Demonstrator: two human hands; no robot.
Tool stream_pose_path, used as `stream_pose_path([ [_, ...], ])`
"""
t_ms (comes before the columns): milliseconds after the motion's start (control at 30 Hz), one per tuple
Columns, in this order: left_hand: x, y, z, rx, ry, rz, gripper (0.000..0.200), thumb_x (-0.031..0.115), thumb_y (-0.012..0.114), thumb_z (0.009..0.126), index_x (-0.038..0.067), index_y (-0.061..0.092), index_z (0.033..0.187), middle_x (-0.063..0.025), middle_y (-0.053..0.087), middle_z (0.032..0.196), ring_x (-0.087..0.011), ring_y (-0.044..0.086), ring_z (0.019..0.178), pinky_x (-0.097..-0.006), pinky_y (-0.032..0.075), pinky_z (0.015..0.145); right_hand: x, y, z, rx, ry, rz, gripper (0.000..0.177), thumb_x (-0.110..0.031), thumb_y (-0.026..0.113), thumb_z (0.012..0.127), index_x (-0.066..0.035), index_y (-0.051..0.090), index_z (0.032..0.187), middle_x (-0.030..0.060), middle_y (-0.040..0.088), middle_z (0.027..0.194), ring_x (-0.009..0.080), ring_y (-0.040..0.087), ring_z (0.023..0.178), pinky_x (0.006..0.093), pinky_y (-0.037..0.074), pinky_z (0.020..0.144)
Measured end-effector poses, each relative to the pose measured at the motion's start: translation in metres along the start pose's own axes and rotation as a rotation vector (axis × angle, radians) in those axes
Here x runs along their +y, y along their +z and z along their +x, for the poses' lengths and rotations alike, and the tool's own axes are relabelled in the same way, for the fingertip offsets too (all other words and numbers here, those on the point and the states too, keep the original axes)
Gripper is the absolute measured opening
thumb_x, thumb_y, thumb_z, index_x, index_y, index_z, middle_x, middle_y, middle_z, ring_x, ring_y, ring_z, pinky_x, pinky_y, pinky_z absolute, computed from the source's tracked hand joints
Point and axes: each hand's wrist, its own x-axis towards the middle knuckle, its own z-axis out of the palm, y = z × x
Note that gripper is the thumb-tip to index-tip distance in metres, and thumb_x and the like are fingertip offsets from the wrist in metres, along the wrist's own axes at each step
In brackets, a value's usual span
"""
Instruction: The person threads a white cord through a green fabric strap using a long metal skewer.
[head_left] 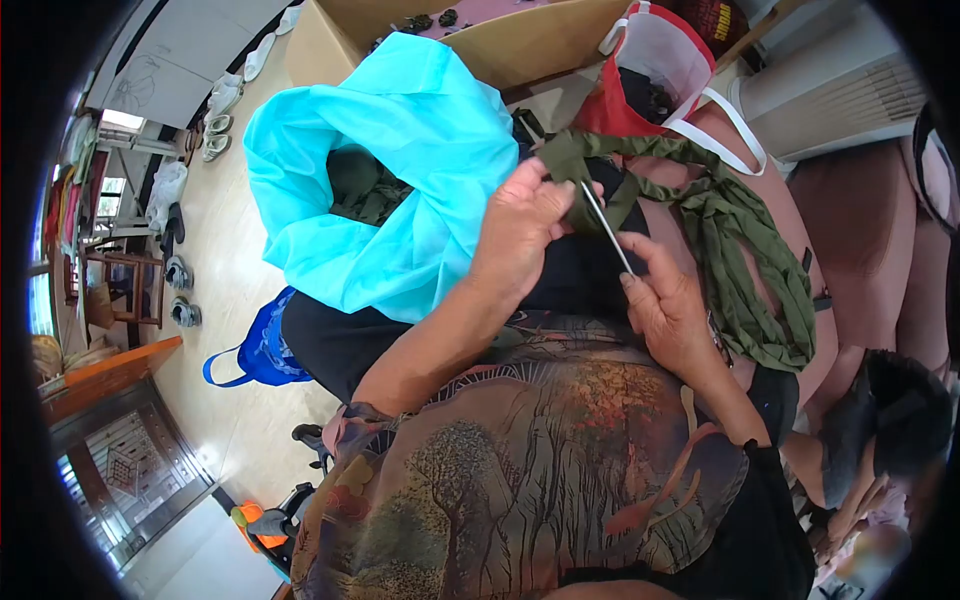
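Observation:
My left hand [518,225] pinches a dark olive-green fabric strip [568,160] above my lap. In my right hand [668,305] is a thin, straight metal tool [606,228], held between thumb and forefinger. Its far end reaches the green fabric by my left fingertips; I cannot make out its exact kind. A long bunched length of the same green fabric [745,265] trails over to the right, onto the pink seat. Left of my hands lies a bright turquoise cloth bag [430,210], its mouth showing dark green fabric [368,190] inside.
A cardboard box [540,45] with small dark pieces stands ahead. Beside it is a red bag [615,95] with white handles. A blue bag [268,345] sits at my left, and shoes [178,273] line the floor. Another person's legs [835,465] show at lower right.

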Motion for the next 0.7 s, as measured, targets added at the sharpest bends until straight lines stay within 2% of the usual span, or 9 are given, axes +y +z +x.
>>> stream_pose_path([
  [100, -0.016, 0.015, -0.010, -0.089, -0.040, 0.327, 0.033, 0.012, 0.059, 0.094, 0.001, 0.052, 0.124, -0.0045, 0.064, 0.099, -0.0108, 0.060, 0.084, -0.0265, 0.050, 0.076, 0.007, 0.002, 0.003, 0.159, 0.016, 0.062, 0.039, -0.006, 0.052, 0.095, -0.005, 0.046, 0.133, 0.0031, 0.054, 0.061, 0.0101, 0.049, 0.047, 0.0280, 0.039, 0.047],
  [133, -0.034, 0.017, -0.010, -0.121, -0.095, 0.347, 0.031, 0.009, 0.059, 0.093, 0.001, 0.054, 0.122, -0.0003, 0.063, 0.093, -0.0060, 0.055, 0.078, -0.0227, 0.045, 0.071, 0.017, 0.002, 0.006, 0.199, 0.007, 0.072, 0.039, -0.006, 0.050, 0.095, -0.004, 0.044, 0.134, 0.0010, 0.051, 0.061, 0.0084, 0.048, 0.047, 0.0262, 0.038, 0.045],
  [233, -0.051, 0.022, -0.016, -0.293, -0.245, 0.423, 0.033, 0.009, 0.057, 0.094, 0.004, 0.053, 0.126, 0.0002, 0.063, 0.093, -0.0061, 0.057, 0.081, -0.0215, 0.047, 0.071, 0.021, -0.008, 0.006, 0.239, 0.110, 0.238, 0.039, -0.005, 0.049, 0.095, -0.004, 0.045, 0.134, -0.0019, 0.049, 0.061, 0.0057, 0.046, 0.047, 0.0233, 0.036, 0.044],
  [267, -0.049, 0.019, -0.014, -0.373, -0.333, 0.498, 0.032, 0.013, 0.056, 0.095, 0.003, 0.053, 0.125, -0.0010, 0.064, 0.097, -0.0083, 0.060, 0.084, -0.0233, 0.050, 0.076, 0.019, -0.011, 0.003, 0.234, 0.149, 0.345, 0.038, -0.004, 0.049, 0.095, -0.004, 0.046, 0.134, -0.0031, 0.049, 0.061, 0.0043, 0.044, 0.047, 0.0210, 0.034, 0.043],
  [367, -0.033, 0.028, -0.010, -0.271, -0.339, 0.301, 0.030, 0.020, 0.055, 0.097, 0.002, 0.055, 0.121, -0.0040, 0.065, 0.103, -0.0123, 0.062, 0.088, -0.0282, 0.052, 0.081, 0.032, -0.018, -0.011, 0.199, 0.121, 0.342, 0.038, -0.005, 0.050, 0.096, -0.005, 0.047, 0.134, -0.0043, 0.047, 0.062, 0.0039, 0.043, 0.048, 0.0205, 0.034, 0.044],
  [433, -0.034, 0.025, 0.005, -0.210, -0.346, 0.016, 0.036, 0.031, 0.056, 0.097, 0.002, 0.057, 0.118, -0.0092, 0.065, 0.108, -0.0177, 0.064, 0.095, -0.0341, 0.053, 0.084, 0.034, -0.016, -0.019, 0.133, 0.112, 0.335, 0.039, -0.005, 0.052, 0.095, -0.006, 0.048, 0.134, -0.0039, 0.048, 0.062, 0.0044, 0.044, 0.050, 0.0206, 0.036, 0.047],
  [500, -0.033, 0.029, 0.013, -0.055, -0.313, 0.009, 0.031, 0.031, 0.059, 0.096, 0.004, 0.062, 0.111, -0.0082, 0.067, 0.100, -0.0156, 0.065, 0.088, -0.0305, 0.053, 0.077, 0.033, -0.016, -0.024, 0.083, 0.079, 0.313, 0.040, -0.006, 0.054, 0.094, -0.007, 0.047, 0.134, -0.0035, 0.049, 0.063, 0.0047, 0.046, 0.052, 0.0208, 0.037, 0.050],
  [600, -0.033, 0.018, 0.023, -0.047, -0.272, 0.039, 0.026, 0.029, 0.061, 0.095, 0.005, 0.065, 0.103, -0.0064, 0.069, 0.092, -0.0134, 0.065, 0.079, -0.0275, 0.051, 0.067, 0.036, -0.018, -0.028, 0.068, 0.029, 0.270, 0.044, -0.005, 0.056, 0.093, -0.009, 0.045, 0.136, -0.0027, 0.050, 0.063, 0.0052, 0.048, 0.056, 0.0214, 0.039, 0.054],
  [700, -0.023, 0.015, 0.032, 0.043, -0.151, -0.054, 0.023, 0.029, 0.063, 0.094, 0.006, 0.065, 0.098, -0.0038, 0.068, 0.083, -0.0125, 0.064, 0.072, -0.0259, 0.047, 0.059, 0.050, -0.025, -0.033, 0.058, 0.023, 0.209, 0.049, -0.003, 0.054, 0.092, -0.008, 0.041, 0.138, -0.0018, 0.052, 0.064, 0.0054, 0.050, 0.060, 0.0219, 0.041, 0.057],
])
